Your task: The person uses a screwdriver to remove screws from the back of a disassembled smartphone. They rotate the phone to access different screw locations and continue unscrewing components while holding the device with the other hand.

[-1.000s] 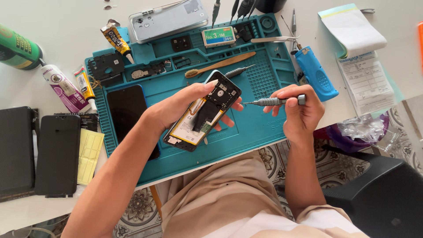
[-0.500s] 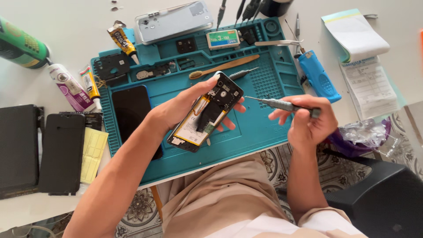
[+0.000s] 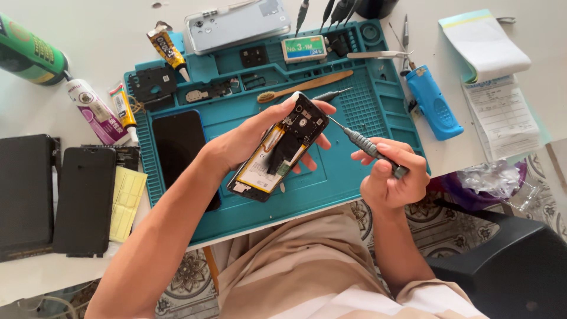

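Left hand (image 3: 251,139) is wrapped around an opened phone (image 3: 282,147), back cover off, held tilted above the middle of the teal repair mat (image 3: 354,183). Right hand (image 3: 393,177) pinches a small precision screwdriver (image 3: 366,145), tip pointed at the phone's upper right edge near the camera end.

To do this bit well, I'd say: keep the driver square to the screw head, press lightly, and twirl with the fingertips rather than the wrist. Resting the phone on the mat would probably steady it. The mat's little trays (image 3: 360,59) at the top of the frame look handy for parking loose screws so they don't roll off.
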`<move>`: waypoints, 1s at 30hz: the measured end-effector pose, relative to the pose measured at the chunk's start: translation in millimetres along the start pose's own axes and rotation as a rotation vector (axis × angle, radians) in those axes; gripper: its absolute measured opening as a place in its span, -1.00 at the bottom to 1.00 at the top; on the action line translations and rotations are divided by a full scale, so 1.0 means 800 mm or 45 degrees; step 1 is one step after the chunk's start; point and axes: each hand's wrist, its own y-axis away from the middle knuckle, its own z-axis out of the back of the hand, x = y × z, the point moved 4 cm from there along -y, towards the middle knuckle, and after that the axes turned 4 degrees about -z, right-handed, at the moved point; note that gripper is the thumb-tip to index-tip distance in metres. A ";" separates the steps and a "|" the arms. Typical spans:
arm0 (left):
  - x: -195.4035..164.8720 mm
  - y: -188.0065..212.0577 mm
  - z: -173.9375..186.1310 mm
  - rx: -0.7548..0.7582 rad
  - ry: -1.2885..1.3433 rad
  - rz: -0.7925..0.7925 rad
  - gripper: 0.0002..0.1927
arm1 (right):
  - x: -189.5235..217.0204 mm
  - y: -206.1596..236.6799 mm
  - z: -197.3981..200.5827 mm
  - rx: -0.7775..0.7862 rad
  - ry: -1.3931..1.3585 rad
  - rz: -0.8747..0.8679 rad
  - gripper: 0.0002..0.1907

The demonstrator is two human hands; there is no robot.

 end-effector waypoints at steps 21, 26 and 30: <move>-0.001 -0.002 -0.002 0.010 0.040 -0.012 -0.18 | 0.025 -0.003 -0.024 0.148 0.032 -0.039 -0.74; -0.001 0.000 0.000 0.034 0.029 -0.037 -0.10 | 0.022 0.001 -0.021 0.064 0.043 -0.082 -0.73; 0.001 -0.002 0.002 0.071 0.062 -0.043 -0.04 | 0.018 0.002 -0.021 0.085 -0.009 -0.109 -0.74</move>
